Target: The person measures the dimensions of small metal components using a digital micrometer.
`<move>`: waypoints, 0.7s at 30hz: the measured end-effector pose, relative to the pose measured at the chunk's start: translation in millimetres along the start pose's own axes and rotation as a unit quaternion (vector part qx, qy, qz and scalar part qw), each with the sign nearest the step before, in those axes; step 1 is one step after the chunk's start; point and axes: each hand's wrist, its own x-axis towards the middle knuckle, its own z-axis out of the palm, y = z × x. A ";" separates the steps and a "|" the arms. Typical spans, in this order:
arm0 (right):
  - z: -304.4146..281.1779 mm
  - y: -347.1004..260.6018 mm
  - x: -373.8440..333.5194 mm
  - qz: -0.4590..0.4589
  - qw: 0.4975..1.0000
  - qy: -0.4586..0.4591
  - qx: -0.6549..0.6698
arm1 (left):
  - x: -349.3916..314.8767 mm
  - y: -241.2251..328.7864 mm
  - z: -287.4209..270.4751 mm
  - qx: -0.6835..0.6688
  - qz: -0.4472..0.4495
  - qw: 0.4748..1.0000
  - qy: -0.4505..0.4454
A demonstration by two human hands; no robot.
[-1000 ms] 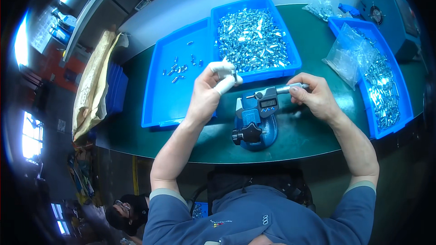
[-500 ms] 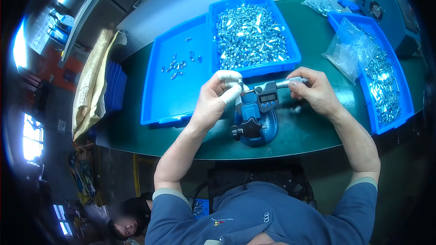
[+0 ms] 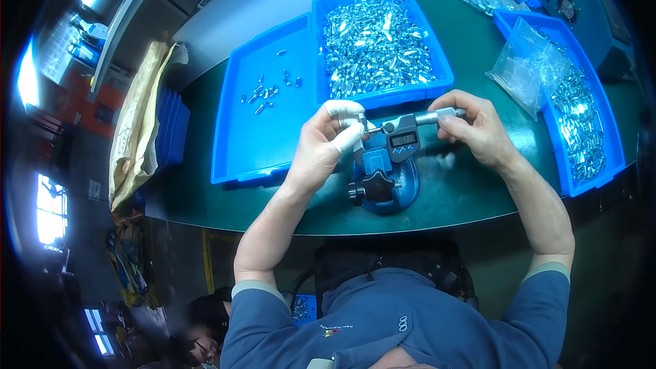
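Observation:
A digital micrometer (image 3: 402, 138) sits clamped in a blue stand (image 3: 389, 188) with a black knob, close to the front edge of the green table. My left hand (image 3: 320, 142), its thumb and forefinger wrapped in white coverings, pinches at the micrometer's jaws. Between those fingertips is a small metal part (image 3: 371, 128), mostly hidden. My right hand (image 3: 478, 133) has thumb and fingers closed round the micrometer's thimble (image 3: 444, 115). Beyond my left hand, several small metal pieces (image 3: 263, 93) lie scattered in a shallow blue tray (image 3: 236, 143).
A blue bin (image 3: 437, 85) heaped with shiny metal parts stands behind the micrometer. At right, another blue tray (image 3: 618, 157) holds parts and a clear plastic bag (image 3: 526, 72). Brown paper packaging (image 3: 137, 130) stands at left beside stacked blue trays (image 3: 176, 126). Another person (image 3: 205, 331) is at lower left.
The table and its things sit slightly higher in the picture. My right fingers have shifted a little on the thimble; my left hand keeps its pinch at the jaws.

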 end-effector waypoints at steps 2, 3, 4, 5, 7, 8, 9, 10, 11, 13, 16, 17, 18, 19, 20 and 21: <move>0.2 -0.5 -0.4 -0.004 1.000 0.005 0.001 | -0.3 0.3 0.3 0.001 -0.007 1.000 0.002; 0.7 -1.9 -0.5 -0.006 1.000 0.007 -0.001 | -0.2 -0.4 -0.3 0.005 -0.004 1.000 0.004; 1.0 -2.5 -0.6 -0.008 1.000 0.009 -0.004 | -0.3 -0.8 -0.7 0.009 -0.001 1.000 0.006; 0.4 -2.1 -0.8 -0.007 1.000 0.010 -0.004 | 0.0 -0.5 0.0 0.008 -0.001 1.000 0.005; -1.1 -1.0 -0.7 0.003 1.000 0.002 -0.006 | 0.4 0.4 1.4 0.011 -0.007 1.000 0.009; -1.2 -1.0 -0.4 0.003 1.000 0.001 -0.005 | 0.1 0.3 0.8 0.011 -0.008 1.000 0.009; -1.2 -1.1 -0.3 0.003 1.000 0.000 -0.010 | 0.0 -0.3 -0.3 0.001 -0.007 1.000 0.005; -1.3 -1.2 -0.1 0.003 1.000 0.000 -0.015 | -0.2 -0.6 -0.9 -0.010 -0.007 1.000 0.000; -1.4 -0.9 0.2 0.004 1.000 0.000 -0.015 | -0.1 -0.5 -0.4 -0.010 -0.007 1.000 0.000; -1.3 -0.4 0.9 0.005 1.000 0.000 -0.010 | 0.1 0.0 0.9 -0.012 -0.005 1.000 0.005; -1.4 -0.8 0.7 0.001 1.000 0.007 -0.024 | 1.7 -5.9 -1.3 -0.014 0.015 1.000 0.000; -1.5 -0.4 0.9 0.001 1.000 0.007 -0.024 | 1.3 -4.5 -1.1 -0.014 0.014 1.000 0.000; -1.6 0.3 1.2 -0.001 1.000 0.007 -0.019 | 0.7 -1.8 -0.5 -0.024 -0.001 1.000 -0.002; -1.7 0.7 1.3 -0.002 1.000 0.006 -0.013 | 0.3 -0.4 -0.1 -0.033 -0.015 0.999 -0.004; -1.7 0.5 1.4 -0.002 1.000 0.006 -0.013 | 0.6 -1.6 -0.5 -0.033 -0.016 0.999 -0.003; -1.7 0.2 1.6 -0.002 1.000 0.006 -0.020 | 1.2 -4.0 -1.1 -0.030 -0.005 1.000 0.001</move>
